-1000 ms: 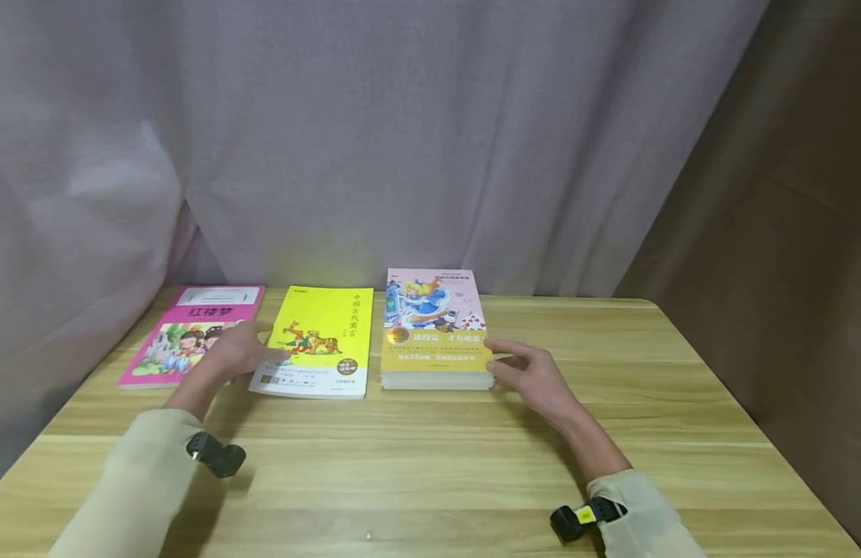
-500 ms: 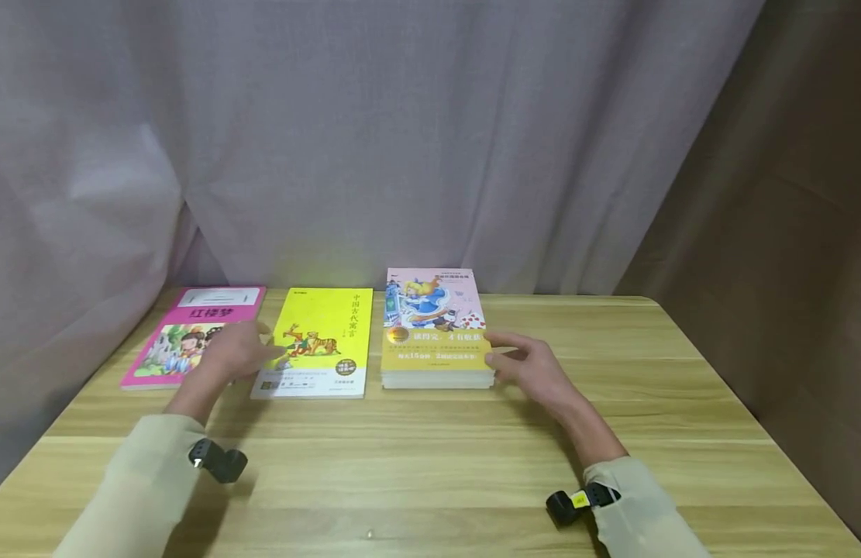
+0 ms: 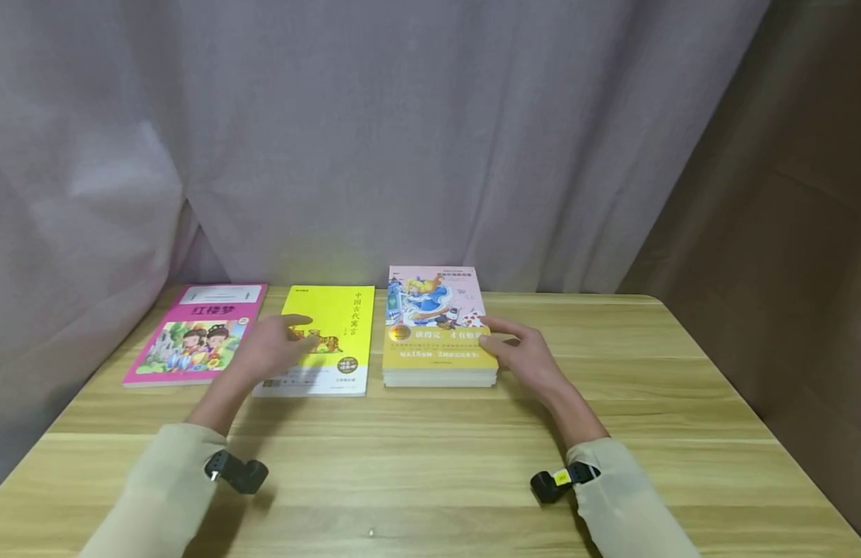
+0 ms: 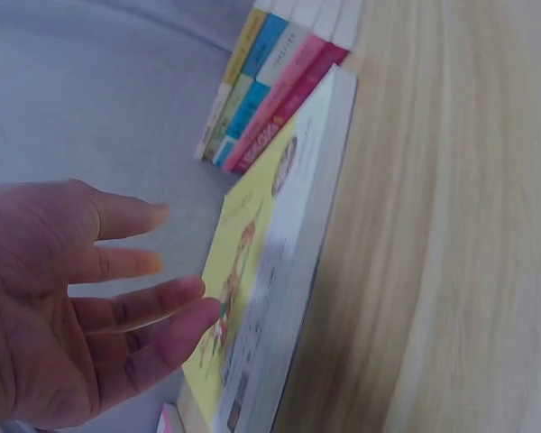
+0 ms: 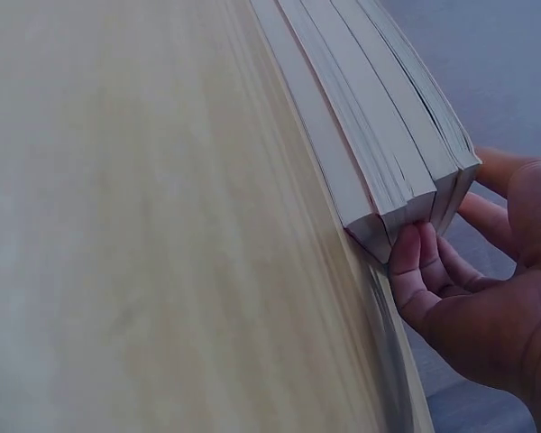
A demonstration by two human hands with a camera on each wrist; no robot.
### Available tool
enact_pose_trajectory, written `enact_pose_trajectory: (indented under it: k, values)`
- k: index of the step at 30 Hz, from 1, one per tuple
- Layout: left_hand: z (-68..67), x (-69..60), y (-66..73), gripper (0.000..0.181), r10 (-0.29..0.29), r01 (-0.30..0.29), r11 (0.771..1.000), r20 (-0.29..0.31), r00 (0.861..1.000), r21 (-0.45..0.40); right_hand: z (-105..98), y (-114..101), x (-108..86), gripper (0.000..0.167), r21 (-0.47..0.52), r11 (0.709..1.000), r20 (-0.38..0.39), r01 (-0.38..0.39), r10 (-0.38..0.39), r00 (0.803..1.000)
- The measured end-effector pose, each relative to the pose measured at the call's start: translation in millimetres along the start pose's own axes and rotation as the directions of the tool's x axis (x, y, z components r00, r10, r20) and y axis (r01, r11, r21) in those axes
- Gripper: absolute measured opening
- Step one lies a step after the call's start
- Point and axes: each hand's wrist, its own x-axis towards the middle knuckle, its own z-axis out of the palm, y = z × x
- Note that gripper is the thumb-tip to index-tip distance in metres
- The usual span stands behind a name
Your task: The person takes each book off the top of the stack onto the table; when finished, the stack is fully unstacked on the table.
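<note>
My left hand [image 3: 273, 349] hovers over the yellow book [image 3: 356, 318], fingers loosely bent and holding nothing. In the left wrist view the left fingertips [image 4: 212, 311] appear in front of its cover; contact cannot be made out. That book lies flat, cover up. To its right stands a stack of books [image 3: 440, 353], topped by a pink and yellow cover with a girl in a blue dress. My right hand [image 3: 531, 360] touches the stack's right edge with relaxed fingers. In the right wrist view several right fingertips [image 5: 410, 248] lie against its side, partly hidden.
A magenta book [image 3: 161, 341] lies flat at the left, partly behind my left forearm. All the books are on a wooden table [image 3: 416, 473]. A grey curtain [image 3: 332, 139] hangs behind the table, and a dark brown cloth [image 3: 793, 232] hangs at the right.
My left hand has moved right, from the yellow book's left edge to above its cover, uncovering more of the magenta book. My right hand has shifted slightly up and left along the stack's edge.
</note>
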Motion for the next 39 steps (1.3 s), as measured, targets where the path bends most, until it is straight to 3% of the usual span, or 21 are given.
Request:
enact_pose_trajectory:
  k: [9,14,20,29,39]
  values:
    - [8.5,10.6,17.8,0.057,-0.025,0.037,0.983,0.074,0.997,-0.178,4.7,-2.7,7.2,0.057,0.046,0.999,0.005,0.003,-0.003,1.0]
    - [15.2,15.5,25.3,0.055,0.0,0.022,0.98,0.113,0.994,-0.199,3.6,-2.9,8.2,0.056,0.031,1.0,-0.002,-0.006,0.006,1.0]
    - [22.7,22.9,27.2,0.055,0.05,-0.023,0.97,0.107,0.993,-0.244,2.0,-4.1,7.7,0.055,-0.011,1.0,-0.029,-0.02,0.019,0.999]
    - [35.0,35.5,29.0,0.061,0.057,0.007,0.931,0.165,0.985,-0.364,0.7,-7.1,6.1,0.056,-0.08,0.995,-0.041,-0.059,0.056,0.998]
    - [49.1,44.4,42.0,0.064,0.084,0.009,0.901,0.192,0.978,-0.434,-4.9,-6.4,3.9,0.063,0.064,0.993,0.033,-0.095,0.093,0.995]
